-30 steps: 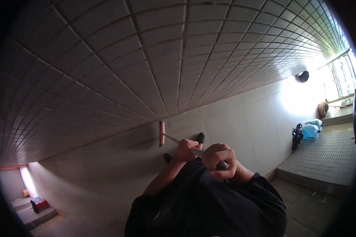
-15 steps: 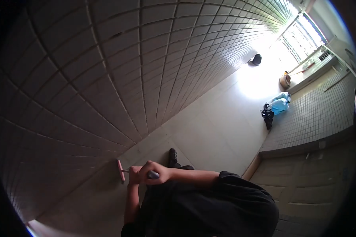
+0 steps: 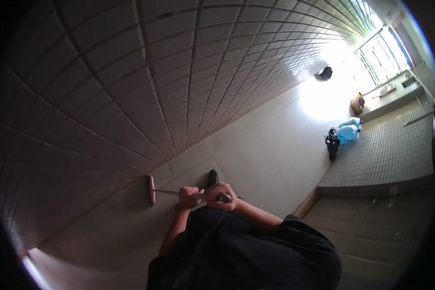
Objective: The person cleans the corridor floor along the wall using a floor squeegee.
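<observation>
A long-handled floor tool has a narrow pink crossbar head (image 3: 152,190) resting on the floor close to the tiled wall. Whether it is a broom, mop or squeegee I cannot tell. My left hand (image 3: 189,197) is closed round the pale handle (image 3: 166,192), nearer the head. Behind it, my right hand (image 3: 219,196) wraps the top end, with the dark grip end (image 3: 224,197) poking out of the fist. A short stretch of handle shows between the two fists. Just beyond my right hand, a dark shoe (image 3: 213,177) stands on the floor.
A tiled wall (image 3: 179,82) runs along the left, above pale floor tiles (image 3: 256,145). Along the right side are a black bundle (image 3: 332,144), light-blue bags (image 3: 348,131) and a brown basket-like container (image 3: 357,104). A dark object (image 3: 326,73) sits by the far wall. A panelled door (image 3: 367,232) is at right.
Both hands have moved right in the view, away from the pink head, and stand farther apart. More handle shows. The pink head appears slightly higher, and the whole view has shifted a little.
</observation>
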`<state>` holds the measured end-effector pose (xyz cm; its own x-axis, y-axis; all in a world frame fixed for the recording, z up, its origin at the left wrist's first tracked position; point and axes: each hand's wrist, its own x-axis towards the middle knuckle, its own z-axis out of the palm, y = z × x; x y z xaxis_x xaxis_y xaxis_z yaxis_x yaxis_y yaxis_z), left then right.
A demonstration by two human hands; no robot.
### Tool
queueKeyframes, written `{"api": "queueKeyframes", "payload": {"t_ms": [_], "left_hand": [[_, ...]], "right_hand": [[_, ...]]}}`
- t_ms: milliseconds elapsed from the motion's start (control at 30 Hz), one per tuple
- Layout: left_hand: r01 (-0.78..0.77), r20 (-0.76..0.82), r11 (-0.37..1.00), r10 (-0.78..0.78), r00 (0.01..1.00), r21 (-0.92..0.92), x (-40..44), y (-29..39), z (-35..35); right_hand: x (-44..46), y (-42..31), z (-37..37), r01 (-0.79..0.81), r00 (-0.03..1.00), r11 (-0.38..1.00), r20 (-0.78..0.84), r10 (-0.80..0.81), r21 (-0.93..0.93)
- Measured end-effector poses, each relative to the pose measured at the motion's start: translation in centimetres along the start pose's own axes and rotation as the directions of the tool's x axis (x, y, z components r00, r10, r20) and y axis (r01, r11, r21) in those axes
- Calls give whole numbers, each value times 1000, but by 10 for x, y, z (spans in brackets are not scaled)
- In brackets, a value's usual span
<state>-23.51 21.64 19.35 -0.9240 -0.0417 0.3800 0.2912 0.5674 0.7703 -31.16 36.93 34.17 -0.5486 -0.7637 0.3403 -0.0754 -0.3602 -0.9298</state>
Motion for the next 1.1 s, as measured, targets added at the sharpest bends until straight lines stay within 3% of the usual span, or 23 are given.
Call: {"api": "queueKeyframes", "payload": {"t_ms": [133,233,367,500,800,867,900,1033,1100], "left_hand": [[-39,-15,997,38,999,-66,28,26,15],[-56,-19,994,55,998,-95,46,33,23],[-33,19,980,38,999,-196,65,44,26],[-13,28,956,22,999,-294,77,61,13],[45,40,946,-34,999,-322,76,83,-7],[96,64,907,-76,995,-409,70,86,-14],[122,57,910,-108,993,-397,65,95,-19],[102,22,944,-100,995,-315,48,124,-45],[74,-5,977,-77,997,-201,40,129,-54]], "right_hand": [[10,-35,-9,151,978,989,-143,-149,2],[12,-46,-28,50,999,997,-12,-49,62],[22,-72,-23,2,996,1000,-86,-1,13],[32,-93,-16,-44,999,994,-23,42,-104],[47,-107,12,32,999,997,43,-29,-68],[49,-107,22,125,991,974,63,-115,-189],[46,-111,29,163,986,956,73,-150,-245],[51,-140,50,104,989,979,121,-84,-174],[58,-140,50,97,968,995,236,-86,-34]]}}
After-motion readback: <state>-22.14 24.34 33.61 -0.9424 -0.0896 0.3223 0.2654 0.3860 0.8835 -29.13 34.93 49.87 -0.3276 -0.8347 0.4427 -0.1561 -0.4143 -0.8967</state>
